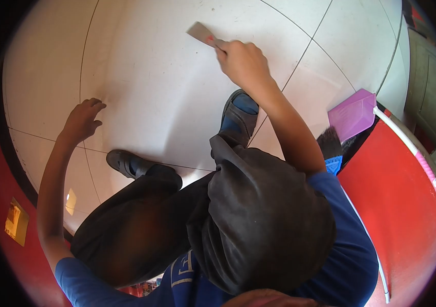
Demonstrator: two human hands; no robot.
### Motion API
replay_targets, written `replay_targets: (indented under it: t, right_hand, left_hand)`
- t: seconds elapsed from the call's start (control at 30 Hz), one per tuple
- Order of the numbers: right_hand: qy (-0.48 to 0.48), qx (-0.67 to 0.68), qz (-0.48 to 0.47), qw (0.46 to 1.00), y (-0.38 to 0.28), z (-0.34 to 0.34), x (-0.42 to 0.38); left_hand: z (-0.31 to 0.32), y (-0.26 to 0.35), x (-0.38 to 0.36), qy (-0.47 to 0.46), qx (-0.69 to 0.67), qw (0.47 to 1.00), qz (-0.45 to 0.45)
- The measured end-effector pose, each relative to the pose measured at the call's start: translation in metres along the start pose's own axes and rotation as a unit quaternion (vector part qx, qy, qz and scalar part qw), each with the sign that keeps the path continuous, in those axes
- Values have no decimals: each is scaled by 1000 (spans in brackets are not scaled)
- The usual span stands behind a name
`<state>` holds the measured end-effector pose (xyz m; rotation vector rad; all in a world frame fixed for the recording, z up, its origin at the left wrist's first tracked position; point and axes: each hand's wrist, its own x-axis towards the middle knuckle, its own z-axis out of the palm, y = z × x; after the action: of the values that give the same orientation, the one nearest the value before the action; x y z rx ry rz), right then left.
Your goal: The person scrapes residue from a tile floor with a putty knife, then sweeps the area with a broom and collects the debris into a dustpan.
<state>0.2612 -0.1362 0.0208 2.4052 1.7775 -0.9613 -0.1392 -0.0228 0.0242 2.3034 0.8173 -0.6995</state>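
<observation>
A flat-bladed scraper point(201, 34) is gripped in my right hand point(244, 62), its blade pointing to the upper left, close over the white tiled floor point(146, 77). Reddish marks show on the blade near the handle, and my closed fingers hide most of the handle. On the left, my left hand point(82, 121) holds nothing. Its fingers are apart and loosely bent, with the fingertips right at the floor.
My sandalled feet, the right sandal point(239, 113) and left sandal point(126, 162), stand on the tiles. A purple dustpan point(353, 113) and a black-bristled broom point(330, 145) lean by the red wall point(397, 204) at right. Behind them is a dark door point(429, 87).
</observation>
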Motion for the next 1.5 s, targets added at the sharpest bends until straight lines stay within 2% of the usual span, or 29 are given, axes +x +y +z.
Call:
replay_targets:
  t: [0.03, 0.07, 0.13, 0.17, 0.23, 0.27, 0.3, 0.33, 0.4, 0.47, 0.53, 0.67, 0.7, 0.77, 0.9, 0.97, 1.03, 1.1, 1.17, 1.23, 1.27, 1.3, 1.33, 1.4, 1.43, 1.5]
  right_hand:
    - [-11, -8, 5, 1000, -4, -3, 2]
    - [-26, -14, 5, 1000, -9, -2, 0]
    - [-45, -1, 17, 999, 15, 2, -51]
    - [-61, 8, 35, 997, 21, 3, -67]
    - [-82, -16, 43, 996, 8, 0, -63]
    - [-99, -39, 69, 992, 1, 0, -66]
    - [-81, -31, 25, 996, -5, 7, -47]
    - [-74, -34, 29, 996, -6, 11, -34]
    - [-56, -7, -15, 998, -11, 15, -17]
    - [-19, 27, -19, 999, 9, -1, -52]
    - [-9, 59, 67, 996, 36, -1, -74]
    - [33, 26, 61, 997, 22, -17, 8]
    - [58, 23, 46, 997, 17, -21, 31]
    - [53, 38, 44, 997, 24, -29, 26]
    - [53, 24, 40, 998, 46, -19, 19]
    - [40, 14, 45, 998, 27, -32, 49]
    - [13, 9, 49, 999, 18, -39, 63]
    - [8, 18, 46, 999, 36, -40, 19]
    - [14, 30, 32, 999, 54, -38, 16]
    - [47, 83, 81, 992, 57, -43, 18]
    - [70, 77, 107, 989, 56, -45, 39]
    - [121, 58, 72, 988, 60, -41, 70]
    - [135, 70, 84, 985, 57, -44, 93]
    - [105, 64, 71, 990, 51, -67, 105]
    - [99, 50, 54, 992, 57, -69, 103]
    - [79, 58, 41, 994, 75, -70, 100]
  left_hand:
    - [-2, 0, 1, -59, 8, 998, 14]
    - [-2, -1, -1, -64, 8, 998, 11]
    - [-11, -2, -1, -41, -76, 996, -25]
    - [-13, -7, -3, -40, -77, 996, -37]
    - [-12, -10, 0, 32, -79, 996, -30]
    - [-10, -10, 0, 28, -77, 996, -25]
    - [-8, -13, 3, 0, -41, 999, -8]
    - [-8, -15, 9, -23, -4, 1000, 8]
    - [-14, -5, 12, -31, -2, 999, -5]
    - [-24, 7, 9, -39, 1, 999, -26]
    - [-34, 17, 6, -15, -38, 998, -56]
    - [-23, 12, 14, -40, -10, 998, -43]
    - [-21, 12, 14, -74, 38, 996, -33]
    - [-18, 20, 4, -121, 77, 989, -31]
    - [-27, 32, 5, -52, -8, 996, -76]
    - [-28, 36, 17, -22, -34, 996, -74]
    - [-30, 41, 21, -135, 65, 987, -56]
    - [-32, 46, 15, -105, 34, 992, -58]
    - [-39, 41, 12, -62, 13, 996, -69]
    - [-37, 37, 15, 0, -48, 996, -69]
    - [-42, 33, 13, 0, -44, 997, -62]
    - [-47, 30, 7, -35, 7, 998, -55]
    - [-52, 34, -3, -72, 52, 995, -50]
    - [-76, 47, -38, -75, 41, 994, -65]
    - [-79, 55, -61, -48, -8, 995, -90]
    - [-61, 68, -102, -22, -84, 985, -148]
